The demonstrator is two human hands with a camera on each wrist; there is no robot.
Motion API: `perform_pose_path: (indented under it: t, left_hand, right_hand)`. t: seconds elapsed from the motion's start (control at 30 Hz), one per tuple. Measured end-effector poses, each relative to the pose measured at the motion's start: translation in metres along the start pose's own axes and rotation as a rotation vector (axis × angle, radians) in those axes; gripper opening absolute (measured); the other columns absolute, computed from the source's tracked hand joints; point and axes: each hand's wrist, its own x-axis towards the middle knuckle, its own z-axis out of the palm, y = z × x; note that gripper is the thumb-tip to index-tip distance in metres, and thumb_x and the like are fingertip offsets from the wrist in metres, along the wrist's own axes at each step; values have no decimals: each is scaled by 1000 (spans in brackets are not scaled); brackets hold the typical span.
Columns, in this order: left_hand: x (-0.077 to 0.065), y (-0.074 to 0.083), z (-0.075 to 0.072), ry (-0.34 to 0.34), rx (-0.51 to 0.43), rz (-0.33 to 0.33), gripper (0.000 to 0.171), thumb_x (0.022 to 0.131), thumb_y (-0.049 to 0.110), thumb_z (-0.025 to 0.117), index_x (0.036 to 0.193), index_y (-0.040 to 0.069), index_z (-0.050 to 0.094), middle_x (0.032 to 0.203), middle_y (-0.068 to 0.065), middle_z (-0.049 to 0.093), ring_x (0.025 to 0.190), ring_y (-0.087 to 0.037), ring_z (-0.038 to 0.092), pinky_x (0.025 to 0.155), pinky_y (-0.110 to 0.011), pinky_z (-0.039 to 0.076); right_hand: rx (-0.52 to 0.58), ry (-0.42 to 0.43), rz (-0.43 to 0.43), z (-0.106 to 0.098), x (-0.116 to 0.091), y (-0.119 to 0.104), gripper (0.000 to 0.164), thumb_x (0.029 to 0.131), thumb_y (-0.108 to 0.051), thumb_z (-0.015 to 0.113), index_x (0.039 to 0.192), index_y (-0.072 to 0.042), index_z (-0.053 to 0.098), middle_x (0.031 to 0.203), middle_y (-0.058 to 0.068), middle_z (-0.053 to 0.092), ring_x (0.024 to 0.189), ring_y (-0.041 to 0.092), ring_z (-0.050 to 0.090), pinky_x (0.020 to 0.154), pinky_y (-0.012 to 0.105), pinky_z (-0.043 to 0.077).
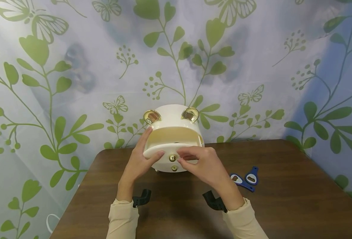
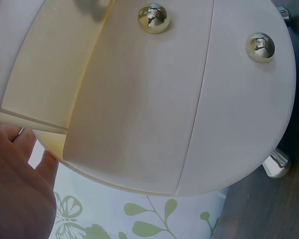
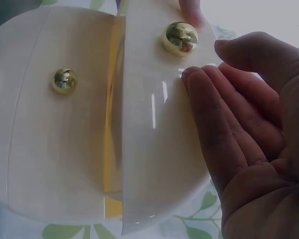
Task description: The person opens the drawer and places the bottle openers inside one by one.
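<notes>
Head view, principal item: one white cabinet [image 1: 171, 114], rounded, is standing near the back edge of the worktop [image 1: 283, 199], a little closer to the back left corner than to the back right. Two gold ears [image 1: 152, 117] are rising from its top (both mirror-bright).

Top drawer [image 1: 167, 148]: is jutting out from the cabinet, its open top showing a pale yellow interior. A gold knob [image 1: 172, 158] is sitting mid-front; a lower knob [image 1: 174, 168] is showing beneath.

Left hand [image 1: 137, 164]: is spreading wide at the cabinet's left side, forefinger lying straight along the body, thumb resting on the drawer front; it is gripping nothing.

Right hand [image 1: 205, 167]: is hovering just right of the gold knob, fingers together, thumb apart, a narrow gap remaining; it is holding nothing. Whether its fingertips are touching the drawer front, one cannot tell.

Two blue-handled tools [image 1: 251, 178], with pale oval heads, are lying right of the cabinet, between it and the right edge, one against or just beside the other.

Sundries: cream sleeves [image 1: 123, 219] are covering the forearms; black brackets [image 1: 214, 200] are projecting at the wrists; a leaf-and-butterfly curtain [image 1: 104, 76] is hanging behind the back edge.
</notes>
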Motion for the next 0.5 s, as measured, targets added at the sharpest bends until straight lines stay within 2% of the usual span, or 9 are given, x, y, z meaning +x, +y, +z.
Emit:
perform_pose_path:
  t: [0.2,0.5]
  left_hand:
    - [0,-1,0,1,6,7,91,90,41,79,164,32,27,170,10,24,157,-21,24,123,-57,27]
    - [0,-1,0,-6,2,6,90,91,41,78,164,33,26,170,9,24,157,-21,23,122,-58,27]
  right_hand:
    - [-78,5,-79,6,1,0,16,87,-5,82,102,-10,79,100,-1,78,85,10,77,78,23,61]
    - [-129,35,-129,15,2,1,17,84,-3,84,99,-10,79,97,-2,78,84,8,76,77,19,59]
